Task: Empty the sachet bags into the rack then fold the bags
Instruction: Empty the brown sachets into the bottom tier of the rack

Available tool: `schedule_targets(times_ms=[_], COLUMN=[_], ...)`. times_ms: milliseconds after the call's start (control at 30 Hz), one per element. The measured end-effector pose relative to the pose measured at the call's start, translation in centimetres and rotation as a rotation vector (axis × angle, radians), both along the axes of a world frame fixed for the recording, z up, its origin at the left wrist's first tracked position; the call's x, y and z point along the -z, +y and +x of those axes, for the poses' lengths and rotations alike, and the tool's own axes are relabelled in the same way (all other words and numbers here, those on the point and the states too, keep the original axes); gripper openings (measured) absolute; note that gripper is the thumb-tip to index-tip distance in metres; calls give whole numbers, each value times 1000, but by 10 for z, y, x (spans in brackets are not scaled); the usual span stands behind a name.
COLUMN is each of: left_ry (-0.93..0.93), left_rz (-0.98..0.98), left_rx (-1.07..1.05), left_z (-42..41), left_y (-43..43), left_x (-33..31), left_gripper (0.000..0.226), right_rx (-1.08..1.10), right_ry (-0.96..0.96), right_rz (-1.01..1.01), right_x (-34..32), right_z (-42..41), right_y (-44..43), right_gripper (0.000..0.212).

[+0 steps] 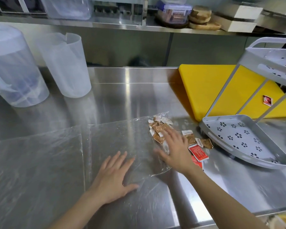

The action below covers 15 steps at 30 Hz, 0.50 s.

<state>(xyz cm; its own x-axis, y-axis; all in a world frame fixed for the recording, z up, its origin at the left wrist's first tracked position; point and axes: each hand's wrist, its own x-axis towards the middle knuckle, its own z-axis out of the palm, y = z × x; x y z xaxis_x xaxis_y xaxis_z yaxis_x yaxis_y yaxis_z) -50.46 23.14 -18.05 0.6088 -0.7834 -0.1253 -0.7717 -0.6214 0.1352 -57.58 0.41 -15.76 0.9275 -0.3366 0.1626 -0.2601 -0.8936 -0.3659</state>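
Observation:
Two clear plastic bags lie flat on the steel counter: one [38, 156] at the left, another [125, 142] in the middle. My left hand [114, 176] presses flat on the middle bag's near part, fingers spread. My right hand [173, 149] lies open on that bag's right end, over brown and white sachets [158, 128] bunched there. More brown sachets [203, 142] and red sachets [198, 152] lie loose on the counter just right of that hand. The grey two-tier rack [248, 139] stands at the right; its lower tray is bare, its upper tier [274, 63] holds some red sachets.
A yellow cutting board [210, 90] lies under the rack's far side, with one red sachet [267, 100] on it. Two translucent plastic jugs [64, 63] [13, 68] stand at the back left. A steel shelf above holds containers and boxes.

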Motion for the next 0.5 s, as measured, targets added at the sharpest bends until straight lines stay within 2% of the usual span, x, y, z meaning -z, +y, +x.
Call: schedule_targets(times_ms=[67,133,167,233,300,333,367,433,500], left_ry=[-15,8,-3,-34,-110,-151,-157,-182,-281], left_rz=[64,88,84,134,141,129,114,21,-101], left_rx=[38,39,46,94,154,164,169,138,134], left_z=[-7,-7,-7,-6,-6,-5,-6,-12,-20], left_y=[-1,2,3,5,7,7,6,-1,-13], left_x=[9,17,19,22,23,23,22,14,-2], left_gripper=[87,73,67,56,37,37,48,75,84], right_rx=[-273,-404,-418,-439,-445,-440,-439,-445,-448], right_ry=[214,418,459,460,401,361,358,335,277], right_rz=[2,-44,-81,-183,-279,-313,-299,-263,-223], right_x=[6,18,24,31,29,28,23,9,-13], right_z=[-5,-9,-11,-15,-16,-16,-15,-10,-3], right_y=[10,14,14,14,13,12,12,14,16], right_gripper=[102,106,103,85,49,34,29,43,43])
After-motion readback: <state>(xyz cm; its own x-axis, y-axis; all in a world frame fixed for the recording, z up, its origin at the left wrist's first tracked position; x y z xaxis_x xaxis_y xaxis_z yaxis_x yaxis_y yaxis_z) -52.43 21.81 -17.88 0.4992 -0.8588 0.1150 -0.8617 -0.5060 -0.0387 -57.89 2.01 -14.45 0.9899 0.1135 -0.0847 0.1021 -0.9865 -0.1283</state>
